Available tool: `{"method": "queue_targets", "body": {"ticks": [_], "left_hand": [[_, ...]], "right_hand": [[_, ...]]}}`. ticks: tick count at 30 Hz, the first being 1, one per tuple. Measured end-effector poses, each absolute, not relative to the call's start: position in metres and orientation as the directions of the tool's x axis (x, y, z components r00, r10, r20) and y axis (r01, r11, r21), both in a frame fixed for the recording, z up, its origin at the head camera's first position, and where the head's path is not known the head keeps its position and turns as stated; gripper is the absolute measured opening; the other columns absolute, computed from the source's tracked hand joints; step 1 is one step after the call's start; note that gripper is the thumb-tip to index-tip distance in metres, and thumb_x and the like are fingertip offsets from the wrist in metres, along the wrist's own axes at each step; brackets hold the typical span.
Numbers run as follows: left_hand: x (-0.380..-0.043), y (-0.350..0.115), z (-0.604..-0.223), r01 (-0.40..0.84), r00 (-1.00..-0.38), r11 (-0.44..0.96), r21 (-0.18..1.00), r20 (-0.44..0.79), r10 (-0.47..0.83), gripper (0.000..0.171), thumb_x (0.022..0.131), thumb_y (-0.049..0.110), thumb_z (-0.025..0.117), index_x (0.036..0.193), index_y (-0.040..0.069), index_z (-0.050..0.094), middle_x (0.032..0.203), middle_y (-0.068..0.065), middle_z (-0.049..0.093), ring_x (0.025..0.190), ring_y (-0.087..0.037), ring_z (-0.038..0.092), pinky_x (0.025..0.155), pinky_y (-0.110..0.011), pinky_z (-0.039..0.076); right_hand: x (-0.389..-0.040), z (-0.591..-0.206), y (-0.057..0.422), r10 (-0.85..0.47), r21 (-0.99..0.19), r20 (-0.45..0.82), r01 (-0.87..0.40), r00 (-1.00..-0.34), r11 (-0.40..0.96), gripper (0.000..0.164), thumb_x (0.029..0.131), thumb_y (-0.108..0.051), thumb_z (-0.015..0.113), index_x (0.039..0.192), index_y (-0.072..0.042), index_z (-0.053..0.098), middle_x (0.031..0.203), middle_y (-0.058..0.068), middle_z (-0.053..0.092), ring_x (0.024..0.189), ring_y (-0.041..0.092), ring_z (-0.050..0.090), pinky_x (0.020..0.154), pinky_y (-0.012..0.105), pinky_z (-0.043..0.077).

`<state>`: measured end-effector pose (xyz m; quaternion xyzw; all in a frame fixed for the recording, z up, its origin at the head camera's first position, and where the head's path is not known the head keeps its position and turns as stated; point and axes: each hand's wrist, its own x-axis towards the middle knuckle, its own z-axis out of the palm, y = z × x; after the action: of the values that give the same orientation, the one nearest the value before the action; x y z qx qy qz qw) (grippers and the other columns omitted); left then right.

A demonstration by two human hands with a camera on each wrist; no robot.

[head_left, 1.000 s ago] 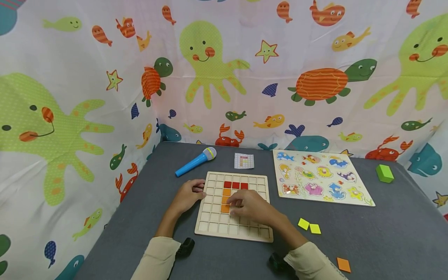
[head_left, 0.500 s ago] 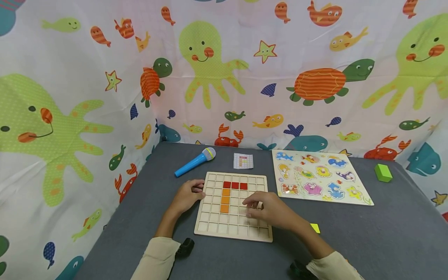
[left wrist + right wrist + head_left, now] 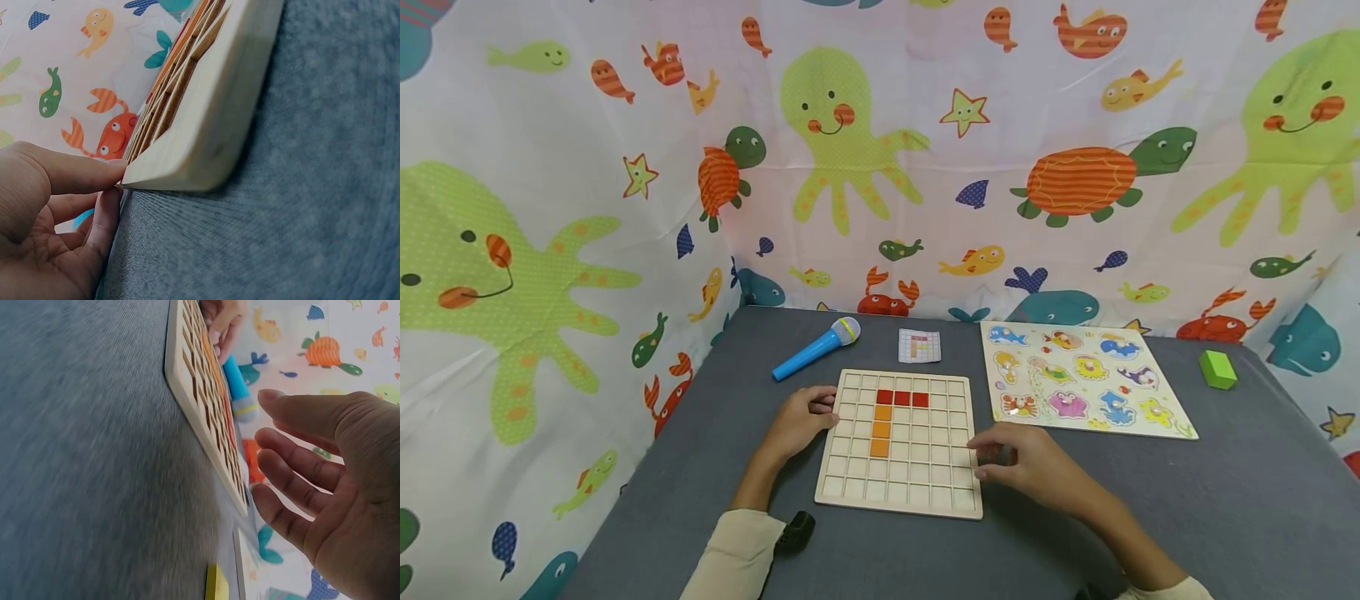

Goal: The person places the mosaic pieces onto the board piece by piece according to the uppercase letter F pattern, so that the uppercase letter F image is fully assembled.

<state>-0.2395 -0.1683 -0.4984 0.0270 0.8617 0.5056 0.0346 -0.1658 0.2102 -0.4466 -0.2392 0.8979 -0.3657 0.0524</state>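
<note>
– Head view?
– The grid board (image 3: 917, 475) lies on the grey table (image 3: 696, 442), bearing red tiles (image 3: 902, 398) and orange tiles (image 3: 881, 430); left hand (image 3: 797, 425) at its left edge, right hand (image 3: 1033, 467) near its right.
– Left wrist?
– Fingertips touch the board's edge; whether they pinch, I can't tell.
– Right wrist?
– Thumb and loosely bent fingers stand wide, apart from the board.

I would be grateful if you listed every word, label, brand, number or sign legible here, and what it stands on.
None can be read.
Small paper card: a grid with coloured squares; any finer print is too small to tell.
Grid board, puzzle board, blue microphone: no lettering visible.
Cloth backdrop: sea-animal pictures, no words seen.
</note>
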Motion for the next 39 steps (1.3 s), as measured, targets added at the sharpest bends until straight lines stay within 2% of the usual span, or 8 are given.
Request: {"method": "queue_targets", "body": {"ticks": [4,13,21,30,39], "left_hand": [[-0.24,-0.168,-0.499,0.015,-0.996,0.493,0.87,-0.029,0.083,0.048,0.096,0.006,0.076,0.142,0.004,0.066,0.124,-0.01,0.066,0.112,-0.023,0.068,0.098,-0.043,0.057],[-0.241,-0.167,-0.499,0.01,-0.996,0.499,0.867,-0.033,0.077,0.048,0.095,0.006,0.076,0.142,0.004,0.066,0.123,-0.011,0.065,0.112,-0.024,0.067,0.099,-0.044,0.057],[-0.239,-0.168,-0.498,0.011,-0.996,0.486,0.874,-0.036,0.086,0.047,0.097,0.007,0.075,0.143,0.003,0.065,0.125,-0.011,0.065,0.113,-0.024,0.067,0.1,-0.044,0.057],[-0.238,-0.168,-0.498,0.011,-0.996,0.488,0.873,-0.035,0.085,0.047,0.097,0.007,0.075,0.143,0.004,0.065,0.124,-0.011,0.065,0.113,-0.024,0.067,0.099,-0.043,0.057],[-0.238,-0.168,-0.496,0.01,-0.996,0.489,0.872,-0.035,0.082,0.047,0.096,0.007,0.075,0.143,0.004,0.065,0.124,-0.01,0.065,0.112,-0.023,0.067,0.099,-0.043,0.057]], "right_hand": [[-0.158,-0.445,0.227,-0.434,-0.686,0.048,-0.346,-0.9,0.641,0.032,0.093,-0.025,0.084,0.12,-0.012,0.077,0.106,-0.006,0.074,0.088,0.003,0.063,0.072,0.025,0.055],[-0.143,-0.449,0.26,-0.397,-0.675,0.036,-0.315,-0.917,0.666,0.033,0.093,-0.027,0.084,0.121,-0.014,0.077,0.1,-0.006,0.072,0.086,0.002,0.061,0.073,0.025,0.055],[-0.129,-0.452,0.284,-0.36,-0.711,-0.029,-0.234,-0.933,0.663,0.036,0.092,-0.03,0.084,0.123,-0.013,0.075,0.102,-0.004,0.072,0.086,0.002,0.062,0.07,0.026,0.055],[-0.115,-0.454,0.311,-0.321,-0.747,-0.144,-0.11,-0.936,0.656,0.048,0.09,-0.027,0.086,0.13,-0.006,0.071,0.107,0.003,0.072,0.089,0.002,0.065,0.073,0.025,0.059],[-0.105,-0.459,0.339,-0.348,-0.765,-0.196,-0.08,-0.917,0.639,0.051,0.093,-0.021,0.083,0.135,0.002,0.066,0.113,0.008,0.073,0.089,0.001,0.064,0.073,0.024,0.059]]}}
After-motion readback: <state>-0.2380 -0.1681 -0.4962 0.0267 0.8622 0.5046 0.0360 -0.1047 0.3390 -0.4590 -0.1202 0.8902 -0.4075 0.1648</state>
